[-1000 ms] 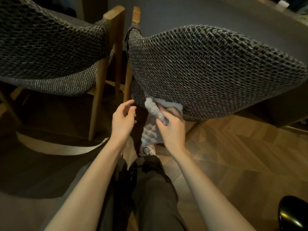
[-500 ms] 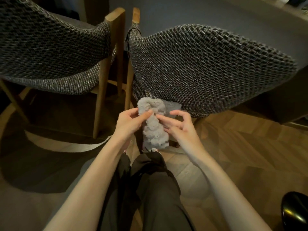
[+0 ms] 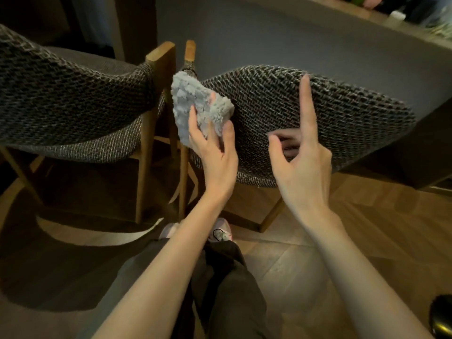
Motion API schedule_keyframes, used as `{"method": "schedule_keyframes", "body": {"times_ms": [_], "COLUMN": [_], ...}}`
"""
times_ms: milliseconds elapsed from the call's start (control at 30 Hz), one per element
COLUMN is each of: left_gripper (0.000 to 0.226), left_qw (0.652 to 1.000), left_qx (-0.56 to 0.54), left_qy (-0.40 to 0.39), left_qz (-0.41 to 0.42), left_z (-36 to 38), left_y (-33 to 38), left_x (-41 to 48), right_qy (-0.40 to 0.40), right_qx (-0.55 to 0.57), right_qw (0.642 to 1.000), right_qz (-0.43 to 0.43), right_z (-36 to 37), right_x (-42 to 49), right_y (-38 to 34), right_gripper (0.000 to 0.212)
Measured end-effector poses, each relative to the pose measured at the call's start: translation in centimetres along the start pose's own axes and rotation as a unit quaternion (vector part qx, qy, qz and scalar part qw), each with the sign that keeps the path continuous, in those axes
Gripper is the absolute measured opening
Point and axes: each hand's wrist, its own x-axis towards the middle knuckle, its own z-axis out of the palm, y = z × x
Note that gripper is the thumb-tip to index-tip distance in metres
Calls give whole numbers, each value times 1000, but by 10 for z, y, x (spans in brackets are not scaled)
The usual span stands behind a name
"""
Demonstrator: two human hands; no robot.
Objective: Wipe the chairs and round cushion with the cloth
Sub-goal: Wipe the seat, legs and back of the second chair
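Wood floor (image 3: pixel 381 223), left hand (image 3: pixel 216 155) gripping fluffy grey cloth (image 3: pixel 193 101) against woven chair (image 3: pixel 347 118), right hand (image 3: pixel 304 167) empty, forefinger raised

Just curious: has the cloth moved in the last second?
Yes. The cloth went up, from the lower edge of the chair back to its upper left corner.

I can read no writing, label, brand, number or sign on anything in front of me. The small things (image 3: pixel 397 13) at the far edge of the tabletop (image 3: pixel 293 35) are too blurred for me to tell whether they bear any lettering.
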Motion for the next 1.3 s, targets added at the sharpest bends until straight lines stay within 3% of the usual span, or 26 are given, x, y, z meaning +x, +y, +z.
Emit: {"method": "schedule_keyframes", "body": {"times_ms": [133,300,400,500,567,667,800,867,1100,1200,1300], "left_gripper": [45,48,53,38,35,34,41,44,42,44,42], "left_qw": [982,969,991,985,983,990,988,986,993,988,981], "left_qx": [157,200,115,69,82,84,63,47,60,100,130], "left_qy": [-2,42,59,55,22,62,110,120,101,59,9], "left_qz": [102,139,13,-150,-163,-95,84,109,-6,-102,-142], "left_z": [-8,-5,-4,-5,-9,-9,1,8,2,-13,-25], "left_y": [-30,-64,-80,-92,-87,-62,-18,-10,-39,-59,-66], "left_x": [8,12,11,12,12,7,8,15,49,67,67], "right_qy": [17,9,-5,-21,-29,-35,-42,-49,-50,-55,-56], "right_qx": [-6,0,3,10,11,23,41,40,30,37,30], "right_qw": [1000,1000,1000,1000,999,999,998,998,998,998,998], "right_qz": [-3,-18,-14,1,9,17,17,20,24,19,14], "right_z": [6,10,8,8,9,7,5,5,4,10,14], "right_x": [9,8,7,6,7,8,7,7,6,2,-7], "right_y": [-1,-2,2,2,1,1,1,-1,0,0,1], "right_gripper": [70,64,67,72,74,76,76,78,81,84,88]}}
